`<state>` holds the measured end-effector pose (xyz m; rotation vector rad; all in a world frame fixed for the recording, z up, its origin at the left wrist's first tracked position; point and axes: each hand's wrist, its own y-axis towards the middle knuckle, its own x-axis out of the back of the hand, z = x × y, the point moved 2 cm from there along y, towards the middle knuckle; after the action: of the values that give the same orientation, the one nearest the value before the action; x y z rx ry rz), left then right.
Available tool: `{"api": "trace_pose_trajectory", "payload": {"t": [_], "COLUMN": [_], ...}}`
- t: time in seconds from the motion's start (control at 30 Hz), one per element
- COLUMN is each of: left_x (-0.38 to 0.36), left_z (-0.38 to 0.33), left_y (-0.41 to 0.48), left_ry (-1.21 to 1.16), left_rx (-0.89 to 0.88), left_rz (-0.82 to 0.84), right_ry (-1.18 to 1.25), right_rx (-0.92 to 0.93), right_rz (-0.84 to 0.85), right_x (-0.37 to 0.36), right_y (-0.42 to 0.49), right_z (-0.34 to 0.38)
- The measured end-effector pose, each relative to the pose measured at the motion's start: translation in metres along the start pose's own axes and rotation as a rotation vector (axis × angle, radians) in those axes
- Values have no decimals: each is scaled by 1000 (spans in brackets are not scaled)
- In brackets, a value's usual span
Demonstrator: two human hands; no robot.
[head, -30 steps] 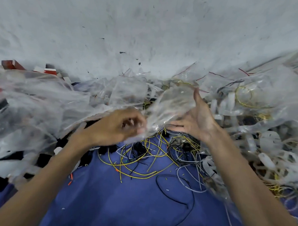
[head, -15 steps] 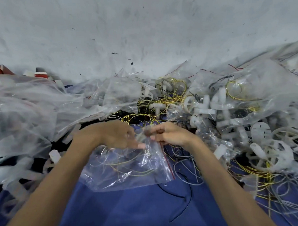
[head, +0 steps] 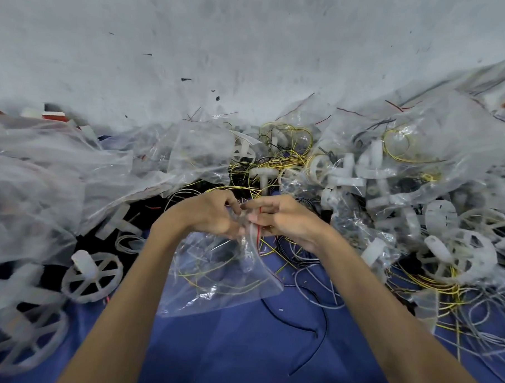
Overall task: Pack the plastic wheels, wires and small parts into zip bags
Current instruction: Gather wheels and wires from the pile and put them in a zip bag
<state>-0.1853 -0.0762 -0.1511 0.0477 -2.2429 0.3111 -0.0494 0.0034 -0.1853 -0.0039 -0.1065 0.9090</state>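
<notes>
A clear zip bag (head: 218,274) with a red seal strip hangs over the blue cloth (head: 238,350) at the centre; thin yellow and grey wires show inside it. My left hand (head: 212,214) pinches the bag's top edge from the left. My right hand (head: 282,220) pinches the same edge from the right, at the red strip. Loose yellow, black and grey wires (head: 309,260) lie just beyond and right of the bag. White plastic spoked wheels (head: 92,277) lie at the left, and more wheels (head: 462,252) sit in the pile at the right.
Heaps of clear plastic bags (head: 58,177) cover the left and far side; filled bags of white parts (head: 391,174) stack at the right. A grey wall (head: 252,46) rises behind. A black wire (head: 311,330) curls on the bare cloth near me.
The bag came down from in front of the pile to the cloth. Both hands closed in on its top edge and now pinch it close together.
</notes>
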Motion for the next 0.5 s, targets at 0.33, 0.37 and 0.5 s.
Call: {"api": "trace_pose_trajectory", "payload": {"t": [0.33,0.37,0.5], "left_x": [-6,-5,3], "left_z": [-2,-1,0], "left_y": [9,9,3], "left_ry": [-104,-82,-10], "left_rx": [-17,-11,-15], "left_rz": [-77,-68,-118], "right_ry": [-41,-48,-29], "right_rx": [4,-9,-62], "right_rz": [-59,-67,-119], "right_x": [-3,0,13], "right_y": [2,2,1], "right_z": [0,-1,-3]}}
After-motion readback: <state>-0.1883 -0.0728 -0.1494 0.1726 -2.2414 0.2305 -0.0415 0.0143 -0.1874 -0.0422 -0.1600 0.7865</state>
